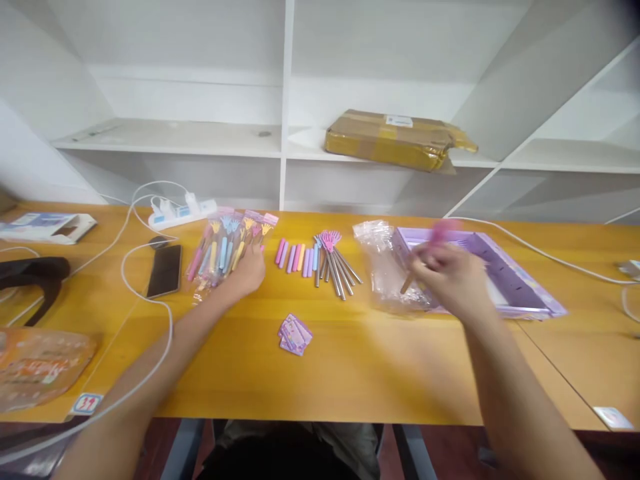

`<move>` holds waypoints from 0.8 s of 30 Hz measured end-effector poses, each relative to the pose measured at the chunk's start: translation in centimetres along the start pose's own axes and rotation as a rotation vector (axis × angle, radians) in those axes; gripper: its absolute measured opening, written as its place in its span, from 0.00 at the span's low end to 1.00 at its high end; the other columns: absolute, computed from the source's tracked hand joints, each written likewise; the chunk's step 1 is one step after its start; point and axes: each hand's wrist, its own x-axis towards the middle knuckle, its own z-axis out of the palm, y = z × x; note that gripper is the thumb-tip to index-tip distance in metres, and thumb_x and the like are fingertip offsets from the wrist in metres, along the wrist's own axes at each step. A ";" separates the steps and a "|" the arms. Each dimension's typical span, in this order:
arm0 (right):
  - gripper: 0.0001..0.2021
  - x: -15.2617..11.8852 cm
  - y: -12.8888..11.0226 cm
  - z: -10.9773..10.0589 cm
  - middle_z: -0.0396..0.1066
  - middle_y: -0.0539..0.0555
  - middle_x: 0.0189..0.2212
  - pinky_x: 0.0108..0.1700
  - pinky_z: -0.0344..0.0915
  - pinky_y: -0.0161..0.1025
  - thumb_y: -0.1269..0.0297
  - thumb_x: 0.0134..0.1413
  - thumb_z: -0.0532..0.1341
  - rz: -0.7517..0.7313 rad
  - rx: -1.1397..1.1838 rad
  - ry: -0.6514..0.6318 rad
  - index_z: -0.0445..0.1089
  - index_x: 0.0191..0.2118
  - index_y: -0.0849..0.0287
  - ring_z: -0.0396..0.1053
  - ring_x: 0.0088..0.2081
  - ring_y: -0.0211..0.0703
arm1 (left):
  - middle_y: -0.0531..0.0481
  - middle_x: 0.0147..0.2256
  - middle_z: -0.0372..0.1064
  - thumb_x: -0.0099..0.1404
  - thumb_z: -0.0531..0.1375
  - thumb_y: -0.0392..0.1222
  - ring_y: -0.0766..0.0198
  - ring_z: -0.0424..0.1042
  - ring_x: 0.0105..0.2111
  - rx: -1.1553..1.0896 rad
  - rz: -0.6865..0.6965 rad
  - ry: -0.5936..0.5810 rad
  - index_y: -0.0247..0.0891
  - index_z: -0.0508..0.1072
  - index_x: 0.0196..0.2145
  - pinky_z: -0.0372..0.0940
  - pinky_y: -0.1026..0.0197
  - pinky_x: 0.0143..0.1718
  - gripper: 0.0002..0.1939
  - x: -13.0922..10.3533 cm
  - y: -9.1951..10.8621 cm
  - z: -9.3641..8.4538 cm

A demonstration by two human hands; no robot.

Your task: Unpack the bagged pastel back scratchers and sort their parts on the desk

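My left hand (249, 272) is at the right side of several bagged back scratchers (225, 243) with blue, yellow and pink hand-shaped heads. Its fingers are curled, a small pink bit shows by the fingertips, and what they hold is hidden. My right hand (455, 277), blurred, grips a back scratcher (444, 230) with a smeared pink head above the fist and a rod end sticking out below left. Between the hands lie short coloured handle sleeves (301, 257) in a row and a fan of loose metal-rod back scratchers (334, 257). Small purple cards (295, 335) are stacked nearer me.
Clear plastic bags (387, 273) lie beside a purple tray (537, 293) on the right. A phone (165, 271), power strip (183, 213) and white cables are at left, near an orange package (45, 367). A taped cardboard box (390, 139) sits on the shelf.
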 end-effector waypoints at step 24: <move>0.20 0.4 -0.6 14.5 0.68 0.65 0.59 0.49 0.72 0.48 0.60 0.75 0.51 -0.184 -0.239 -0.302 0.63 0.66 0.57 0.72 0.55 0.59 | 0.34 0.49 0.72 0.75 0.56 0.39 0.46 0.71 0.53 0.103 0.117 0.024 0.31 0.73 0.53 0.65 0.47 0.58 0.14 2.5 2.9 4.9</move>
